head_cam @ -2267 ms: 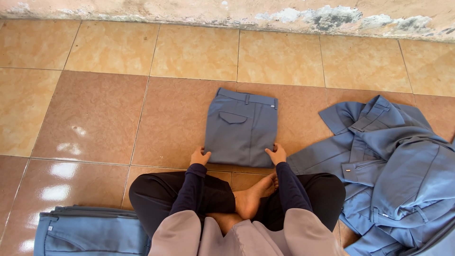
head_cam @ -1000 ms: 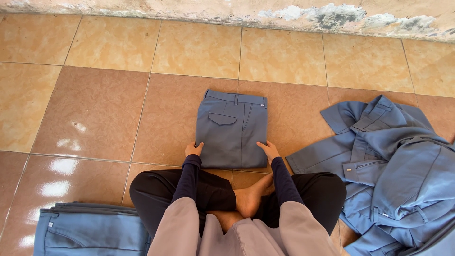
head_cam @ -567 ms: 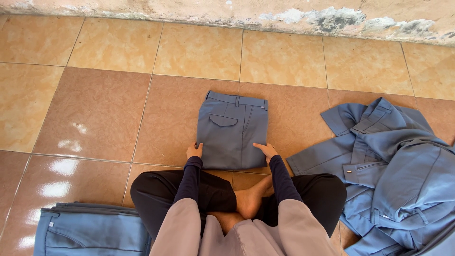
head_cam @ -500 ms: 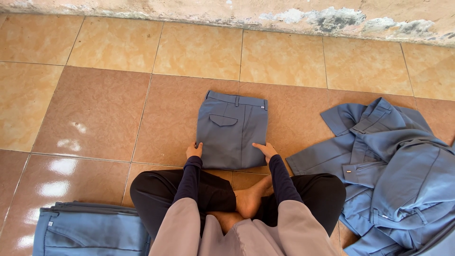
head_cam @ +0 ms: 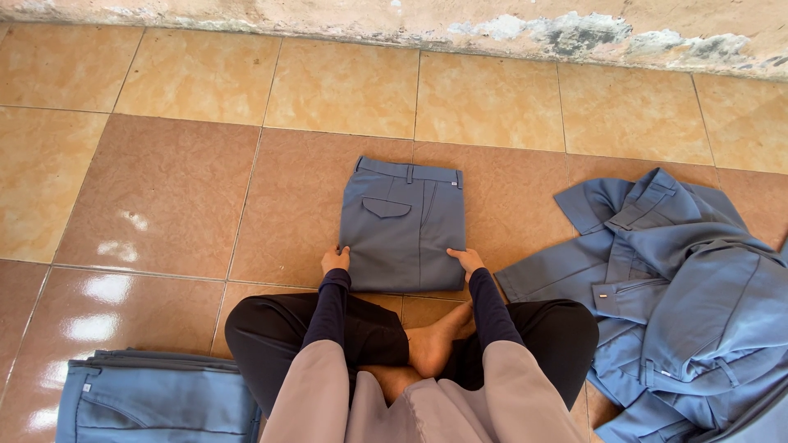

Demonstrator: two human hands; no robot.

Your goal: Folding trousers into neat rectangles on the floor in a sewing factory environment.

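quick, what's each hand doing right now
Left hand: rests on the near left corner of the folded blue trousers; grip cannot be told.
Right hand: on the near right corner of the trousers; grip cannot be told.

Blue-grey folded trousers (head_cam: 404, 226) lie flat on the tiled floor (head_cam: 164, 205), squared into a neat rectangle right in front of the person's crossed legs. The waistband with its belt loops points away toward the wall, and a flapped back pocket faces up. The near corners sit under the person's fingertips, fabric smooth.
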